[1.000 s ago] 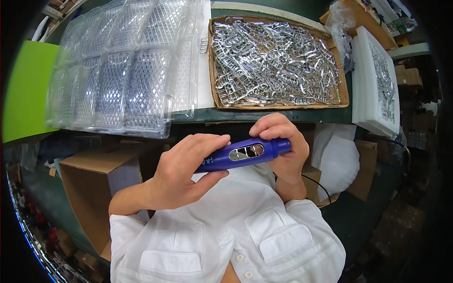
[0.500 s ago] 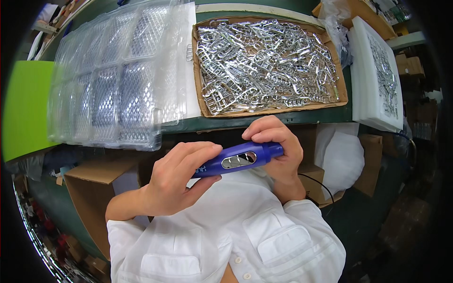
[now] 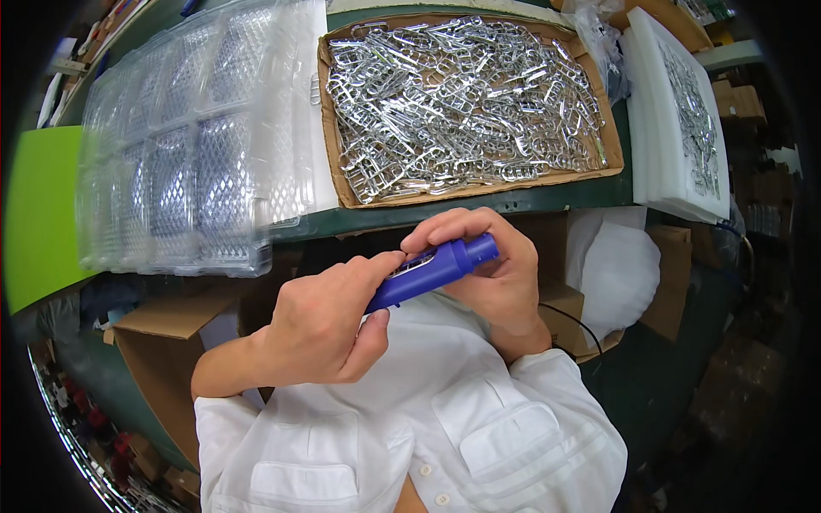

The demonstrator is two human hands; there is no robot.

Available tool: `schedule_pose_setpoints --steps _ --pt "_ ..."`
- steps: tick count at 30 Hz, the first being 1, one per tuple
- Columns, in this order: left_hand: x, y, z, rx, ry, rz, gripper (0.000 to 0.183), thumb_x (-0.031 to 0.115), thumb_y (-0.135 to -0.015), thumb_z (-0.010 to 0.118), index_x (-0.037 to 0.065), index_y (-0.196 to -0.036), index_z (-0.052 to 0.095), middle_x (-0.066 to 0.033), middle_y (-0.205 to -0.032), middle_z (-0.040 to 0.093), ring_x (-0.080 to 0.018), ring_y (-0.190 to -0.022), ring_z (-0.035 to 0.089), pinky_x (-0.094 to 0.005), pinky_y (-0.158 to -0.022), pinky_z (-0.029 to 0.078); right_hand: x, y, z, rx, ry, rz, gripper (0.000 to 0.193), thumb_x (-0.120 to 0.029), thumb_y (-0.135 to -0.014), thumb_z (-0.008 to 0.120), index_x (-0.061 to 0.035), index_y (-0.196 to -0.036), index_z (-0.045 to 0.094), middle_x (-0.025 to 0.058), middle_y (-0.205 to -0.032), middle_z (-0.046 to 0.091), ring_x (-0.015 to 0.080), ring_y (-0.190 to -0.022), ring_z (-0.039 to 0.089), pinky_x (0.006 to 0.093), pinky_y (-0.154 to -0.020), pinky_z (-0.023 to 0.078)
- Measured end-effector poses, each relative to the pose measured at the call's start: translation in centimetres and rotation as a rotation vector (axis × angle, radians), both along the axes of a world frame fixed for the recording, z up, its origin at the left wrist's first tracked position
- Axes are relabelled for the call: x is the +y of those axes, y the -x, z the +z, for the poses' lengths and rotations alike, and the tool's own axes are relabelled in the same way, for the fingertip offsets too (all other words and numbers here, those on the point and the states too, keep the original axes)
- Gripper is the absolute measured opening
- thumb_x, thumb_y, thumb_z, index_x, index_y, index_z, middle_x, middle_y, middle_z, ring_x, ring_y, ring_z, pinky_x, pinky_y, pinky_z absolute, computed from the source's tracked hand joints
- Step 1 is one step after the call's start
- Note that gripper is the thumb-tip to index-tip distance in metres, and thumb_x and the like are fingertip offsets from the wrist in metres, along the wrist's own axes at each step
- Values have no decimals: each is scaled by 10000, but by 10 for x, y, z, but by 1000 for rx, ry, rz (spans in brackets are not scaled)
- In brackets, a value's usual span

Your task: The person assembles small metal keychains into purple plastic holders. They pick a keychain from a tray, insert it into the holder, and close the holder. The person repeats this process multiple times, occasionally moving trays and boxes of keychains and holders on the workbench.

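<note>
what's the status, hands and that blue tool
Left hand and right hand both gripping the blue pen-shaped tool, held at chest. Cardboard tray of metal parts untouched on the bench. Nothing between hands and tray.

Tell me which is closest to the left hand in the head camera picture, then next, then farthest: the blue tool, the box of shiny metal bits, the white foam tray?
1. Blue tool: held in the left hand.
2. Box of shiny metal bits: up on the table.
3. White foam tray: far right of the table.
</note>
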State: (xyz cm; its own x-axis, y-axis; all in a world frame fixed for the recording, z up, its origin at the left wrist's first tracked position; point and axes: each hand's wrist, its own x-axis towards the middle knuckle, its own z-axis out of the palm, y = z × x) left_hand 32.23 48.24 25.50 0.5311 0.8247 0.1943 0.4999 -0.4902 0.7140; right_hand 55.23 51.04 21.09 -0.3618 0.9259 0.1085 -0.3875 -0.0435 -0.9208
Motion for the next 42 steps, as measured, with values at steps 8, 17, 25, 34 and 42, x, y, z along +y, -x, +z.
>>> schedule_pose_setpoints --steps 8,17,25,34,42 --pt "-3 -12 -3 130 -176 61 459 146 -828 754 -51 -1215 607 -93 -786 600 -212 -575 609 -329 -471 460 -9 -2 11 -183 -31 -74 320 190 -849 671 29 -1125 645 148 -1106 742 198 -1051 724 312 -927 574" --pt "-8 -20 -27 65 -71 204 193 102 -932 729 21 -1087 647 -112 -726 618 -254 -515 597 -322 -476 475 -5 13 -3 -307 92 -180 255 75 -887 752 18 -1113 648 112 -983 751 127 -899 718 268 -755 588" --pt "2 -4 -25 -508 1056 260 321 313 -1129 508 20 -1128 639 -10 -716 621 -74 -572 596 -234 -523 484 6 4 -1 -89 197 52 428 -21 -967 735 57 -1355 573 85 -1195 693 144 -1085 672 304 -956 549" --pt "-4 -7 -28 -383 493 245 276 44 -1033 569 -6 -1304 584 -97 -872 661 -150 -749 634 -301 -684 509 -6 7 3 -221 102 -67 440 30 -950 708 70 -1373 596 102 -1200 713 136 -1046 695 288 -915 561" --pt "1 -11 -29 -289 459 230 192 38 -971 645 -6 -1157 643 -144 -813 681 -256 -652 666 -343 -628 516 -15 13 6 -423 -18 -155 334 31 -896 711 14 -1225 655 80 -1049 732 130 -939 721 277 -843 574"
